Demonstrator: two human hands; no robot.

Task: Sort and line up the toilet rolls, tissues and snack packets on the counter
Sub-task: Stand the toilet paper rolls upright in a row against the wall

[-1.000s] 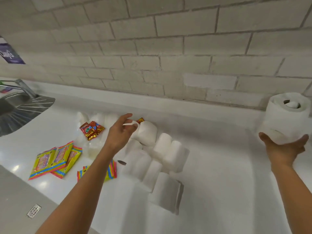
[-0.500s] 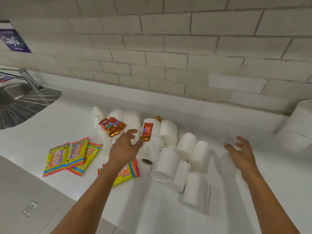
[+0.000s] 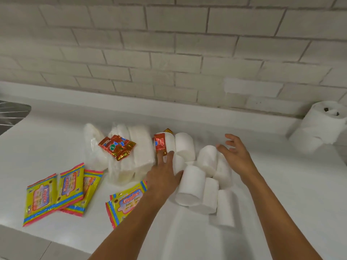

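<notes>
On the white counter [image 3: 56, 139], left hand [image 3: 162, 177] fingers loosely spread on the toilet rolls [image 3: 199, 177], right hand [image 3: 234, 156] fingers apart above them, wipes packets [image 3: 56, 192] at left

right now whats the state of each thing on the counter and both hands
left hand: open, fingers resting on the roll pile
right hand: open, fingers spread over the rolls
small toilet rolls: lying on their sides, jumbled
big toilet roll: stacked by the wall, apart from the pile
tissue packs: sealed, bunched together
red snack packets: heaped on the tissue packs
wipes packets: flat, overlapping
</notes>
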